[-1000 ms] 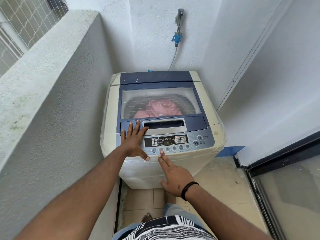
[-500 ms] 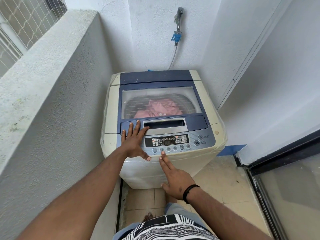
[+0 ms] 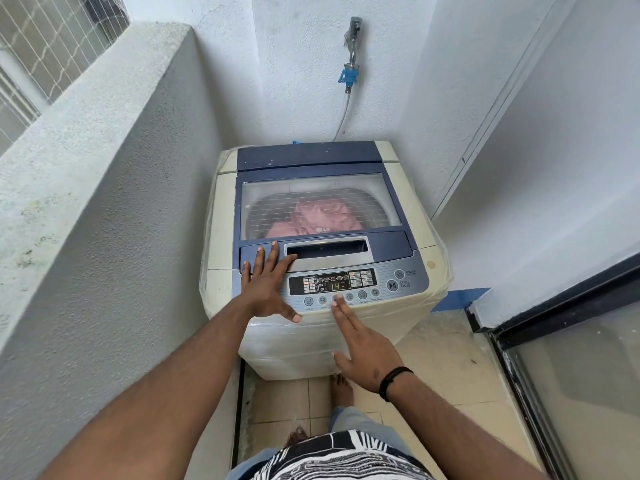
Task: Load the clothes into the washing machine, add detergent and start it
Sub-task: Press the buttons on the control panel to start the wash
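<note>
A cream and blue top-loading washing machine (image 3: 221, 216) stands in the corner with its clear lid (image 3: 346, 188) closed. Pink clothes (image 3: 318, 216) show through the lid inside the drum. The control panel (image 3: 384, 289) faces me, and its display reads 14 in green. My left hand (image 3: 265, 285) lies flat with spread fingers on the panel's left end and the lid's front edge. My right hand (image 3: 363, 344) reaches up with straight fingers, the fingertips touching a round button in the bottom row of the panel.
A tap with a blue fitting (image 3: 349, 74) and hose hangs on the back wall. A rough concrete parapet (image 3: 104, 168) runs close on the left. A dark-framed sliding glass door (image 3: 571, 358) stands on the right. My bare feet are on the tiled floor (image 3: 450, 358).
My right hand has drifted slightly right along the bottom row of buttons, fingertips staying at the panel. My left hand has stayed flat in place.
</note>
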A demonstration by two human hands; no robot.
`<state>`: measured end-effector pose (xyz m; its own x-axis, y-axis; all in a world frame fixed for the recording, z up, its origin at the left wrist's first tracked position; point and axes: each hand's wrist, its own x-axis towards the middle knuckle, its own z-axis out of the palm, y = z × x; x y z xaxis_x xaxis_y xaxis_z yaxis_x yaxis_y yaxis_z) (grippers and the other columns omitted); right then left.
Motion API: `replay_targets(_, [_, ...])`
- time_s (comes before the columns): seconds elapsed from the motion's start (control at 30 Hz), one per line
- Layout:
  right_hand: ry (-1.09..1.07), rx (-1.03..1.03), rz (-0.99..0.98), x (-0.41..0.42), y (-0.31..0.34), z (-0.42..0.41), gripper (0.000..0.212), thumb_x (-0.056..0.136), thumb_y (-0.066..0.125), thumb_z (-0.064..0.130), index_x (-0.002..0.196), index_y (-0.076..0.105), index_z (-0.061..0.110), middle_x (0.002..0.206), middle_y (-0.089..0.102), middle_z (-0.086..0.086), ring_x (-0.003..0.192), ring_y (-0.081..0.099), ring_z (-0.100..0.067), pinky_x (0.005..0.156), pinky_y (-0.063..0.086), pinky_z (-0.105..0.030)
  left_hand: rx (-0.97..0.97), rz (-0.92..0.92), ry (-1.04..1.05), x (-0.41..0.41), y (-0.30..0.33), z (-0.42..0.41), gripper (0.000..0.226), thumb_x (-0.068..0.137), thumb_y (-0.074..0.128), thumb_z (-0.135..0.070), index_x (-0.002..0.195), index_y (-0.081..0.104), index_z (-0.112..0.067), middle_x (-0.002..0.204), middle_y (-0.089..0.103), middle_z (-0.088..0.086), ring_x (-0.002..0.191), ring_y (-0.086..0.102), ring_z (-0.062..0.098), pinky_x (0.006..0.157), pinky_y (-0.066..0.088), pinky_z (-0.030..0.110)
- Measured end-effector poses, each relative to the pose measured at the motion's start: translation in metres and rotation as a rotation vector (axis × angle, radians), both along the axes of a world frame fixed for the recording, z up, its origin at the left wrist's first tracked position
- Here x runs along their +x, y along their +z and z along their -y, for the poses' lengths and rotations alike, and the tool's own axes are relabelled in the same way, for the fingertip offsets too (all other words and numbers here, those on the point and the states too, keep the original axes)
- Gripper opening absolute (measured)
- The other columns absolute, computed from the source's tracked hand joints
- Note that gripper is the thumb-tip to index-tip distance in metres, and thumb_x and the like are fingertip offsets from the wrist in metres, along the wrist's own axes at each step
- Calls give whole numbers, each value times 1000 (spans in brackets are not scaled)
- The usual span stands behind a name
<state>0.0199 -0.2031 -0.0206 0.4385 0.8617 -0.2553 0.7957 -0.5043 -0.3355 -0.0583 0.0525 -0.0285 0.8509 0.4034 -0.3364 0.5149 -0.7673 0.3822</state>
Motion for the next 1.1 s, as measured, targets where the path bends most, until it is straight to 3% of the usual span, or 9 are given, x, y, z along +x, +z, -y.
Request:
replay_targets(0.1, [-145,38,67,20,-1,17,92,92,54,37,158,-9,27,162,-28,13,86,58,-14,71,53,-25,-2,8,-4,-1,0,0,138,58,87,-62,158,-5,-41,160,-37,-4,143,-41,23,116,-23,52])
replay_targets(0.23, [-261,8,123,45,-7,38,95,91,56,38,158,-11,26,161,-29,14,87,58,-17,74,56,-30,-2,14,0,-1,-1,0,138,57,88,-62,158,-4,-41,161,-36,-4,143,-41,23,116,-23,52])
replay_targets(0.47, [-283,6,100,60,-17,42,97,90,58,38,158,-10,27,162,-27,15,94,62,-19,74,57,-29,-4,17,4,-1,0,0,137,57,88,-63,157,-4,-42,161,-35,-4,145,-39,24,117,-22,53])
replay_targets(0.7, [-277,-81,155,58,-6,40,100,90,54,41,154,-21,30,164,-21,13,68,57,-18,62,56,-32,-4,24,2,-1,0,0,138,57,87,-63,158,-4,-41,161,-35,-3,144,-40,24,116,-23,52])
replay_targets(0.8, [-233,-174,222,62,4,34,95,91,47,42,153,-24,29,166,-15,8,67,59,-19,62,57,-33,0,16,5,0,-1,0,138,57,87,-63,158,-5,-41,161,-36,-4,144,-40,24,116,-24,52])
replay_targets(0.93, [-197,-215,209,73,14,28,98,90,50,46,155,-21,27,167,7,-1,88,67,-24,73,57,-35,0,19,5,-1,0,1,138,57,87,-62,158,-4,-41,161,-35,-3,144,-40,24,116,-23,52])
replay_targets(1.03, [-280,-69,9,86,19,33,99,90,58,47,157,-13,30,151,47,-3,102,65,-26,86,52,-36,2,30,11,-1,0,1,138,56,88,-63,158,-2,-41,162,-33,-4,145,-38,24,117,-22,52])
replay_targets(1.1, [-362,25,-51,91,22,40,92,91,60,46,158,-2,31,149,50,-2,104,65,-26,91,50,-35,4,32,14,-1,0,0,138,55,88,-64,158,-2,-41,162,-33,-4,145,-38,23,117,-21,52])
